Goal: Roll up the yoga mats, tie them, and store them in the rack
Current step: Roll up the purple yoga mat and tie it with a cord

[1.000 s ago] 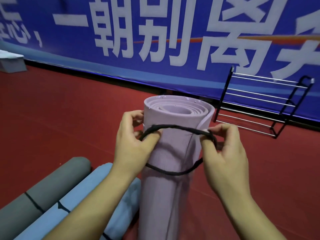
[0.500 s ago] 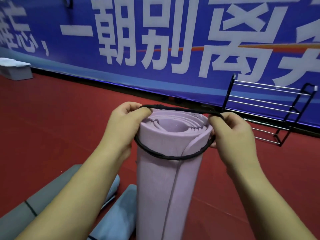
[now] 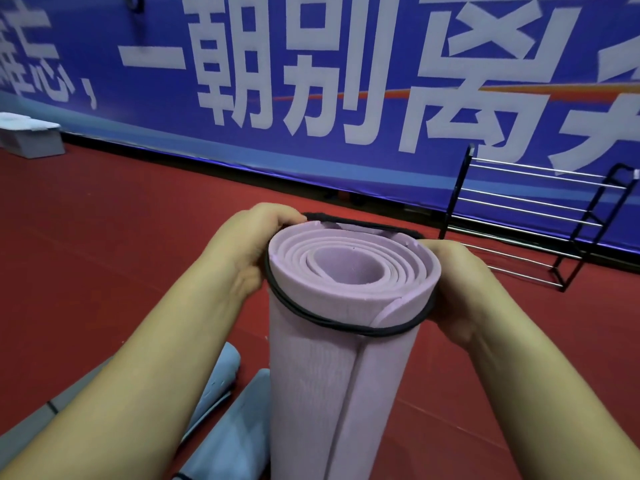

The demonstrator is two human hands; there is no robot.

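Fingertips vanish behind the upright lilac yoga mat (image 3: 332,375) at centre. The left hand (image 3: 252,247) at 9 o'clock and right hand (image 3: 457,282) at 3 curl onto the black elastic band (image 3: 311,315) ringing its top. A forearm half hides grey-blue rolled mats (image 3: 221,393) at 7. The blue banner (image 3: 311,64) reads "一朝别", the rest cropped. On the red floor (image 3: 121,237), a wire rack (image 3: 536,220) stands at 2.

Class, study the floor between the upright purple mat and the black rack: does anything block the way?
Nothing visible does. The left hand and right hand hold the black band on the purple mat; only bare red floor lies between it and the rack. The other rolled mats lie lower left, off that path.
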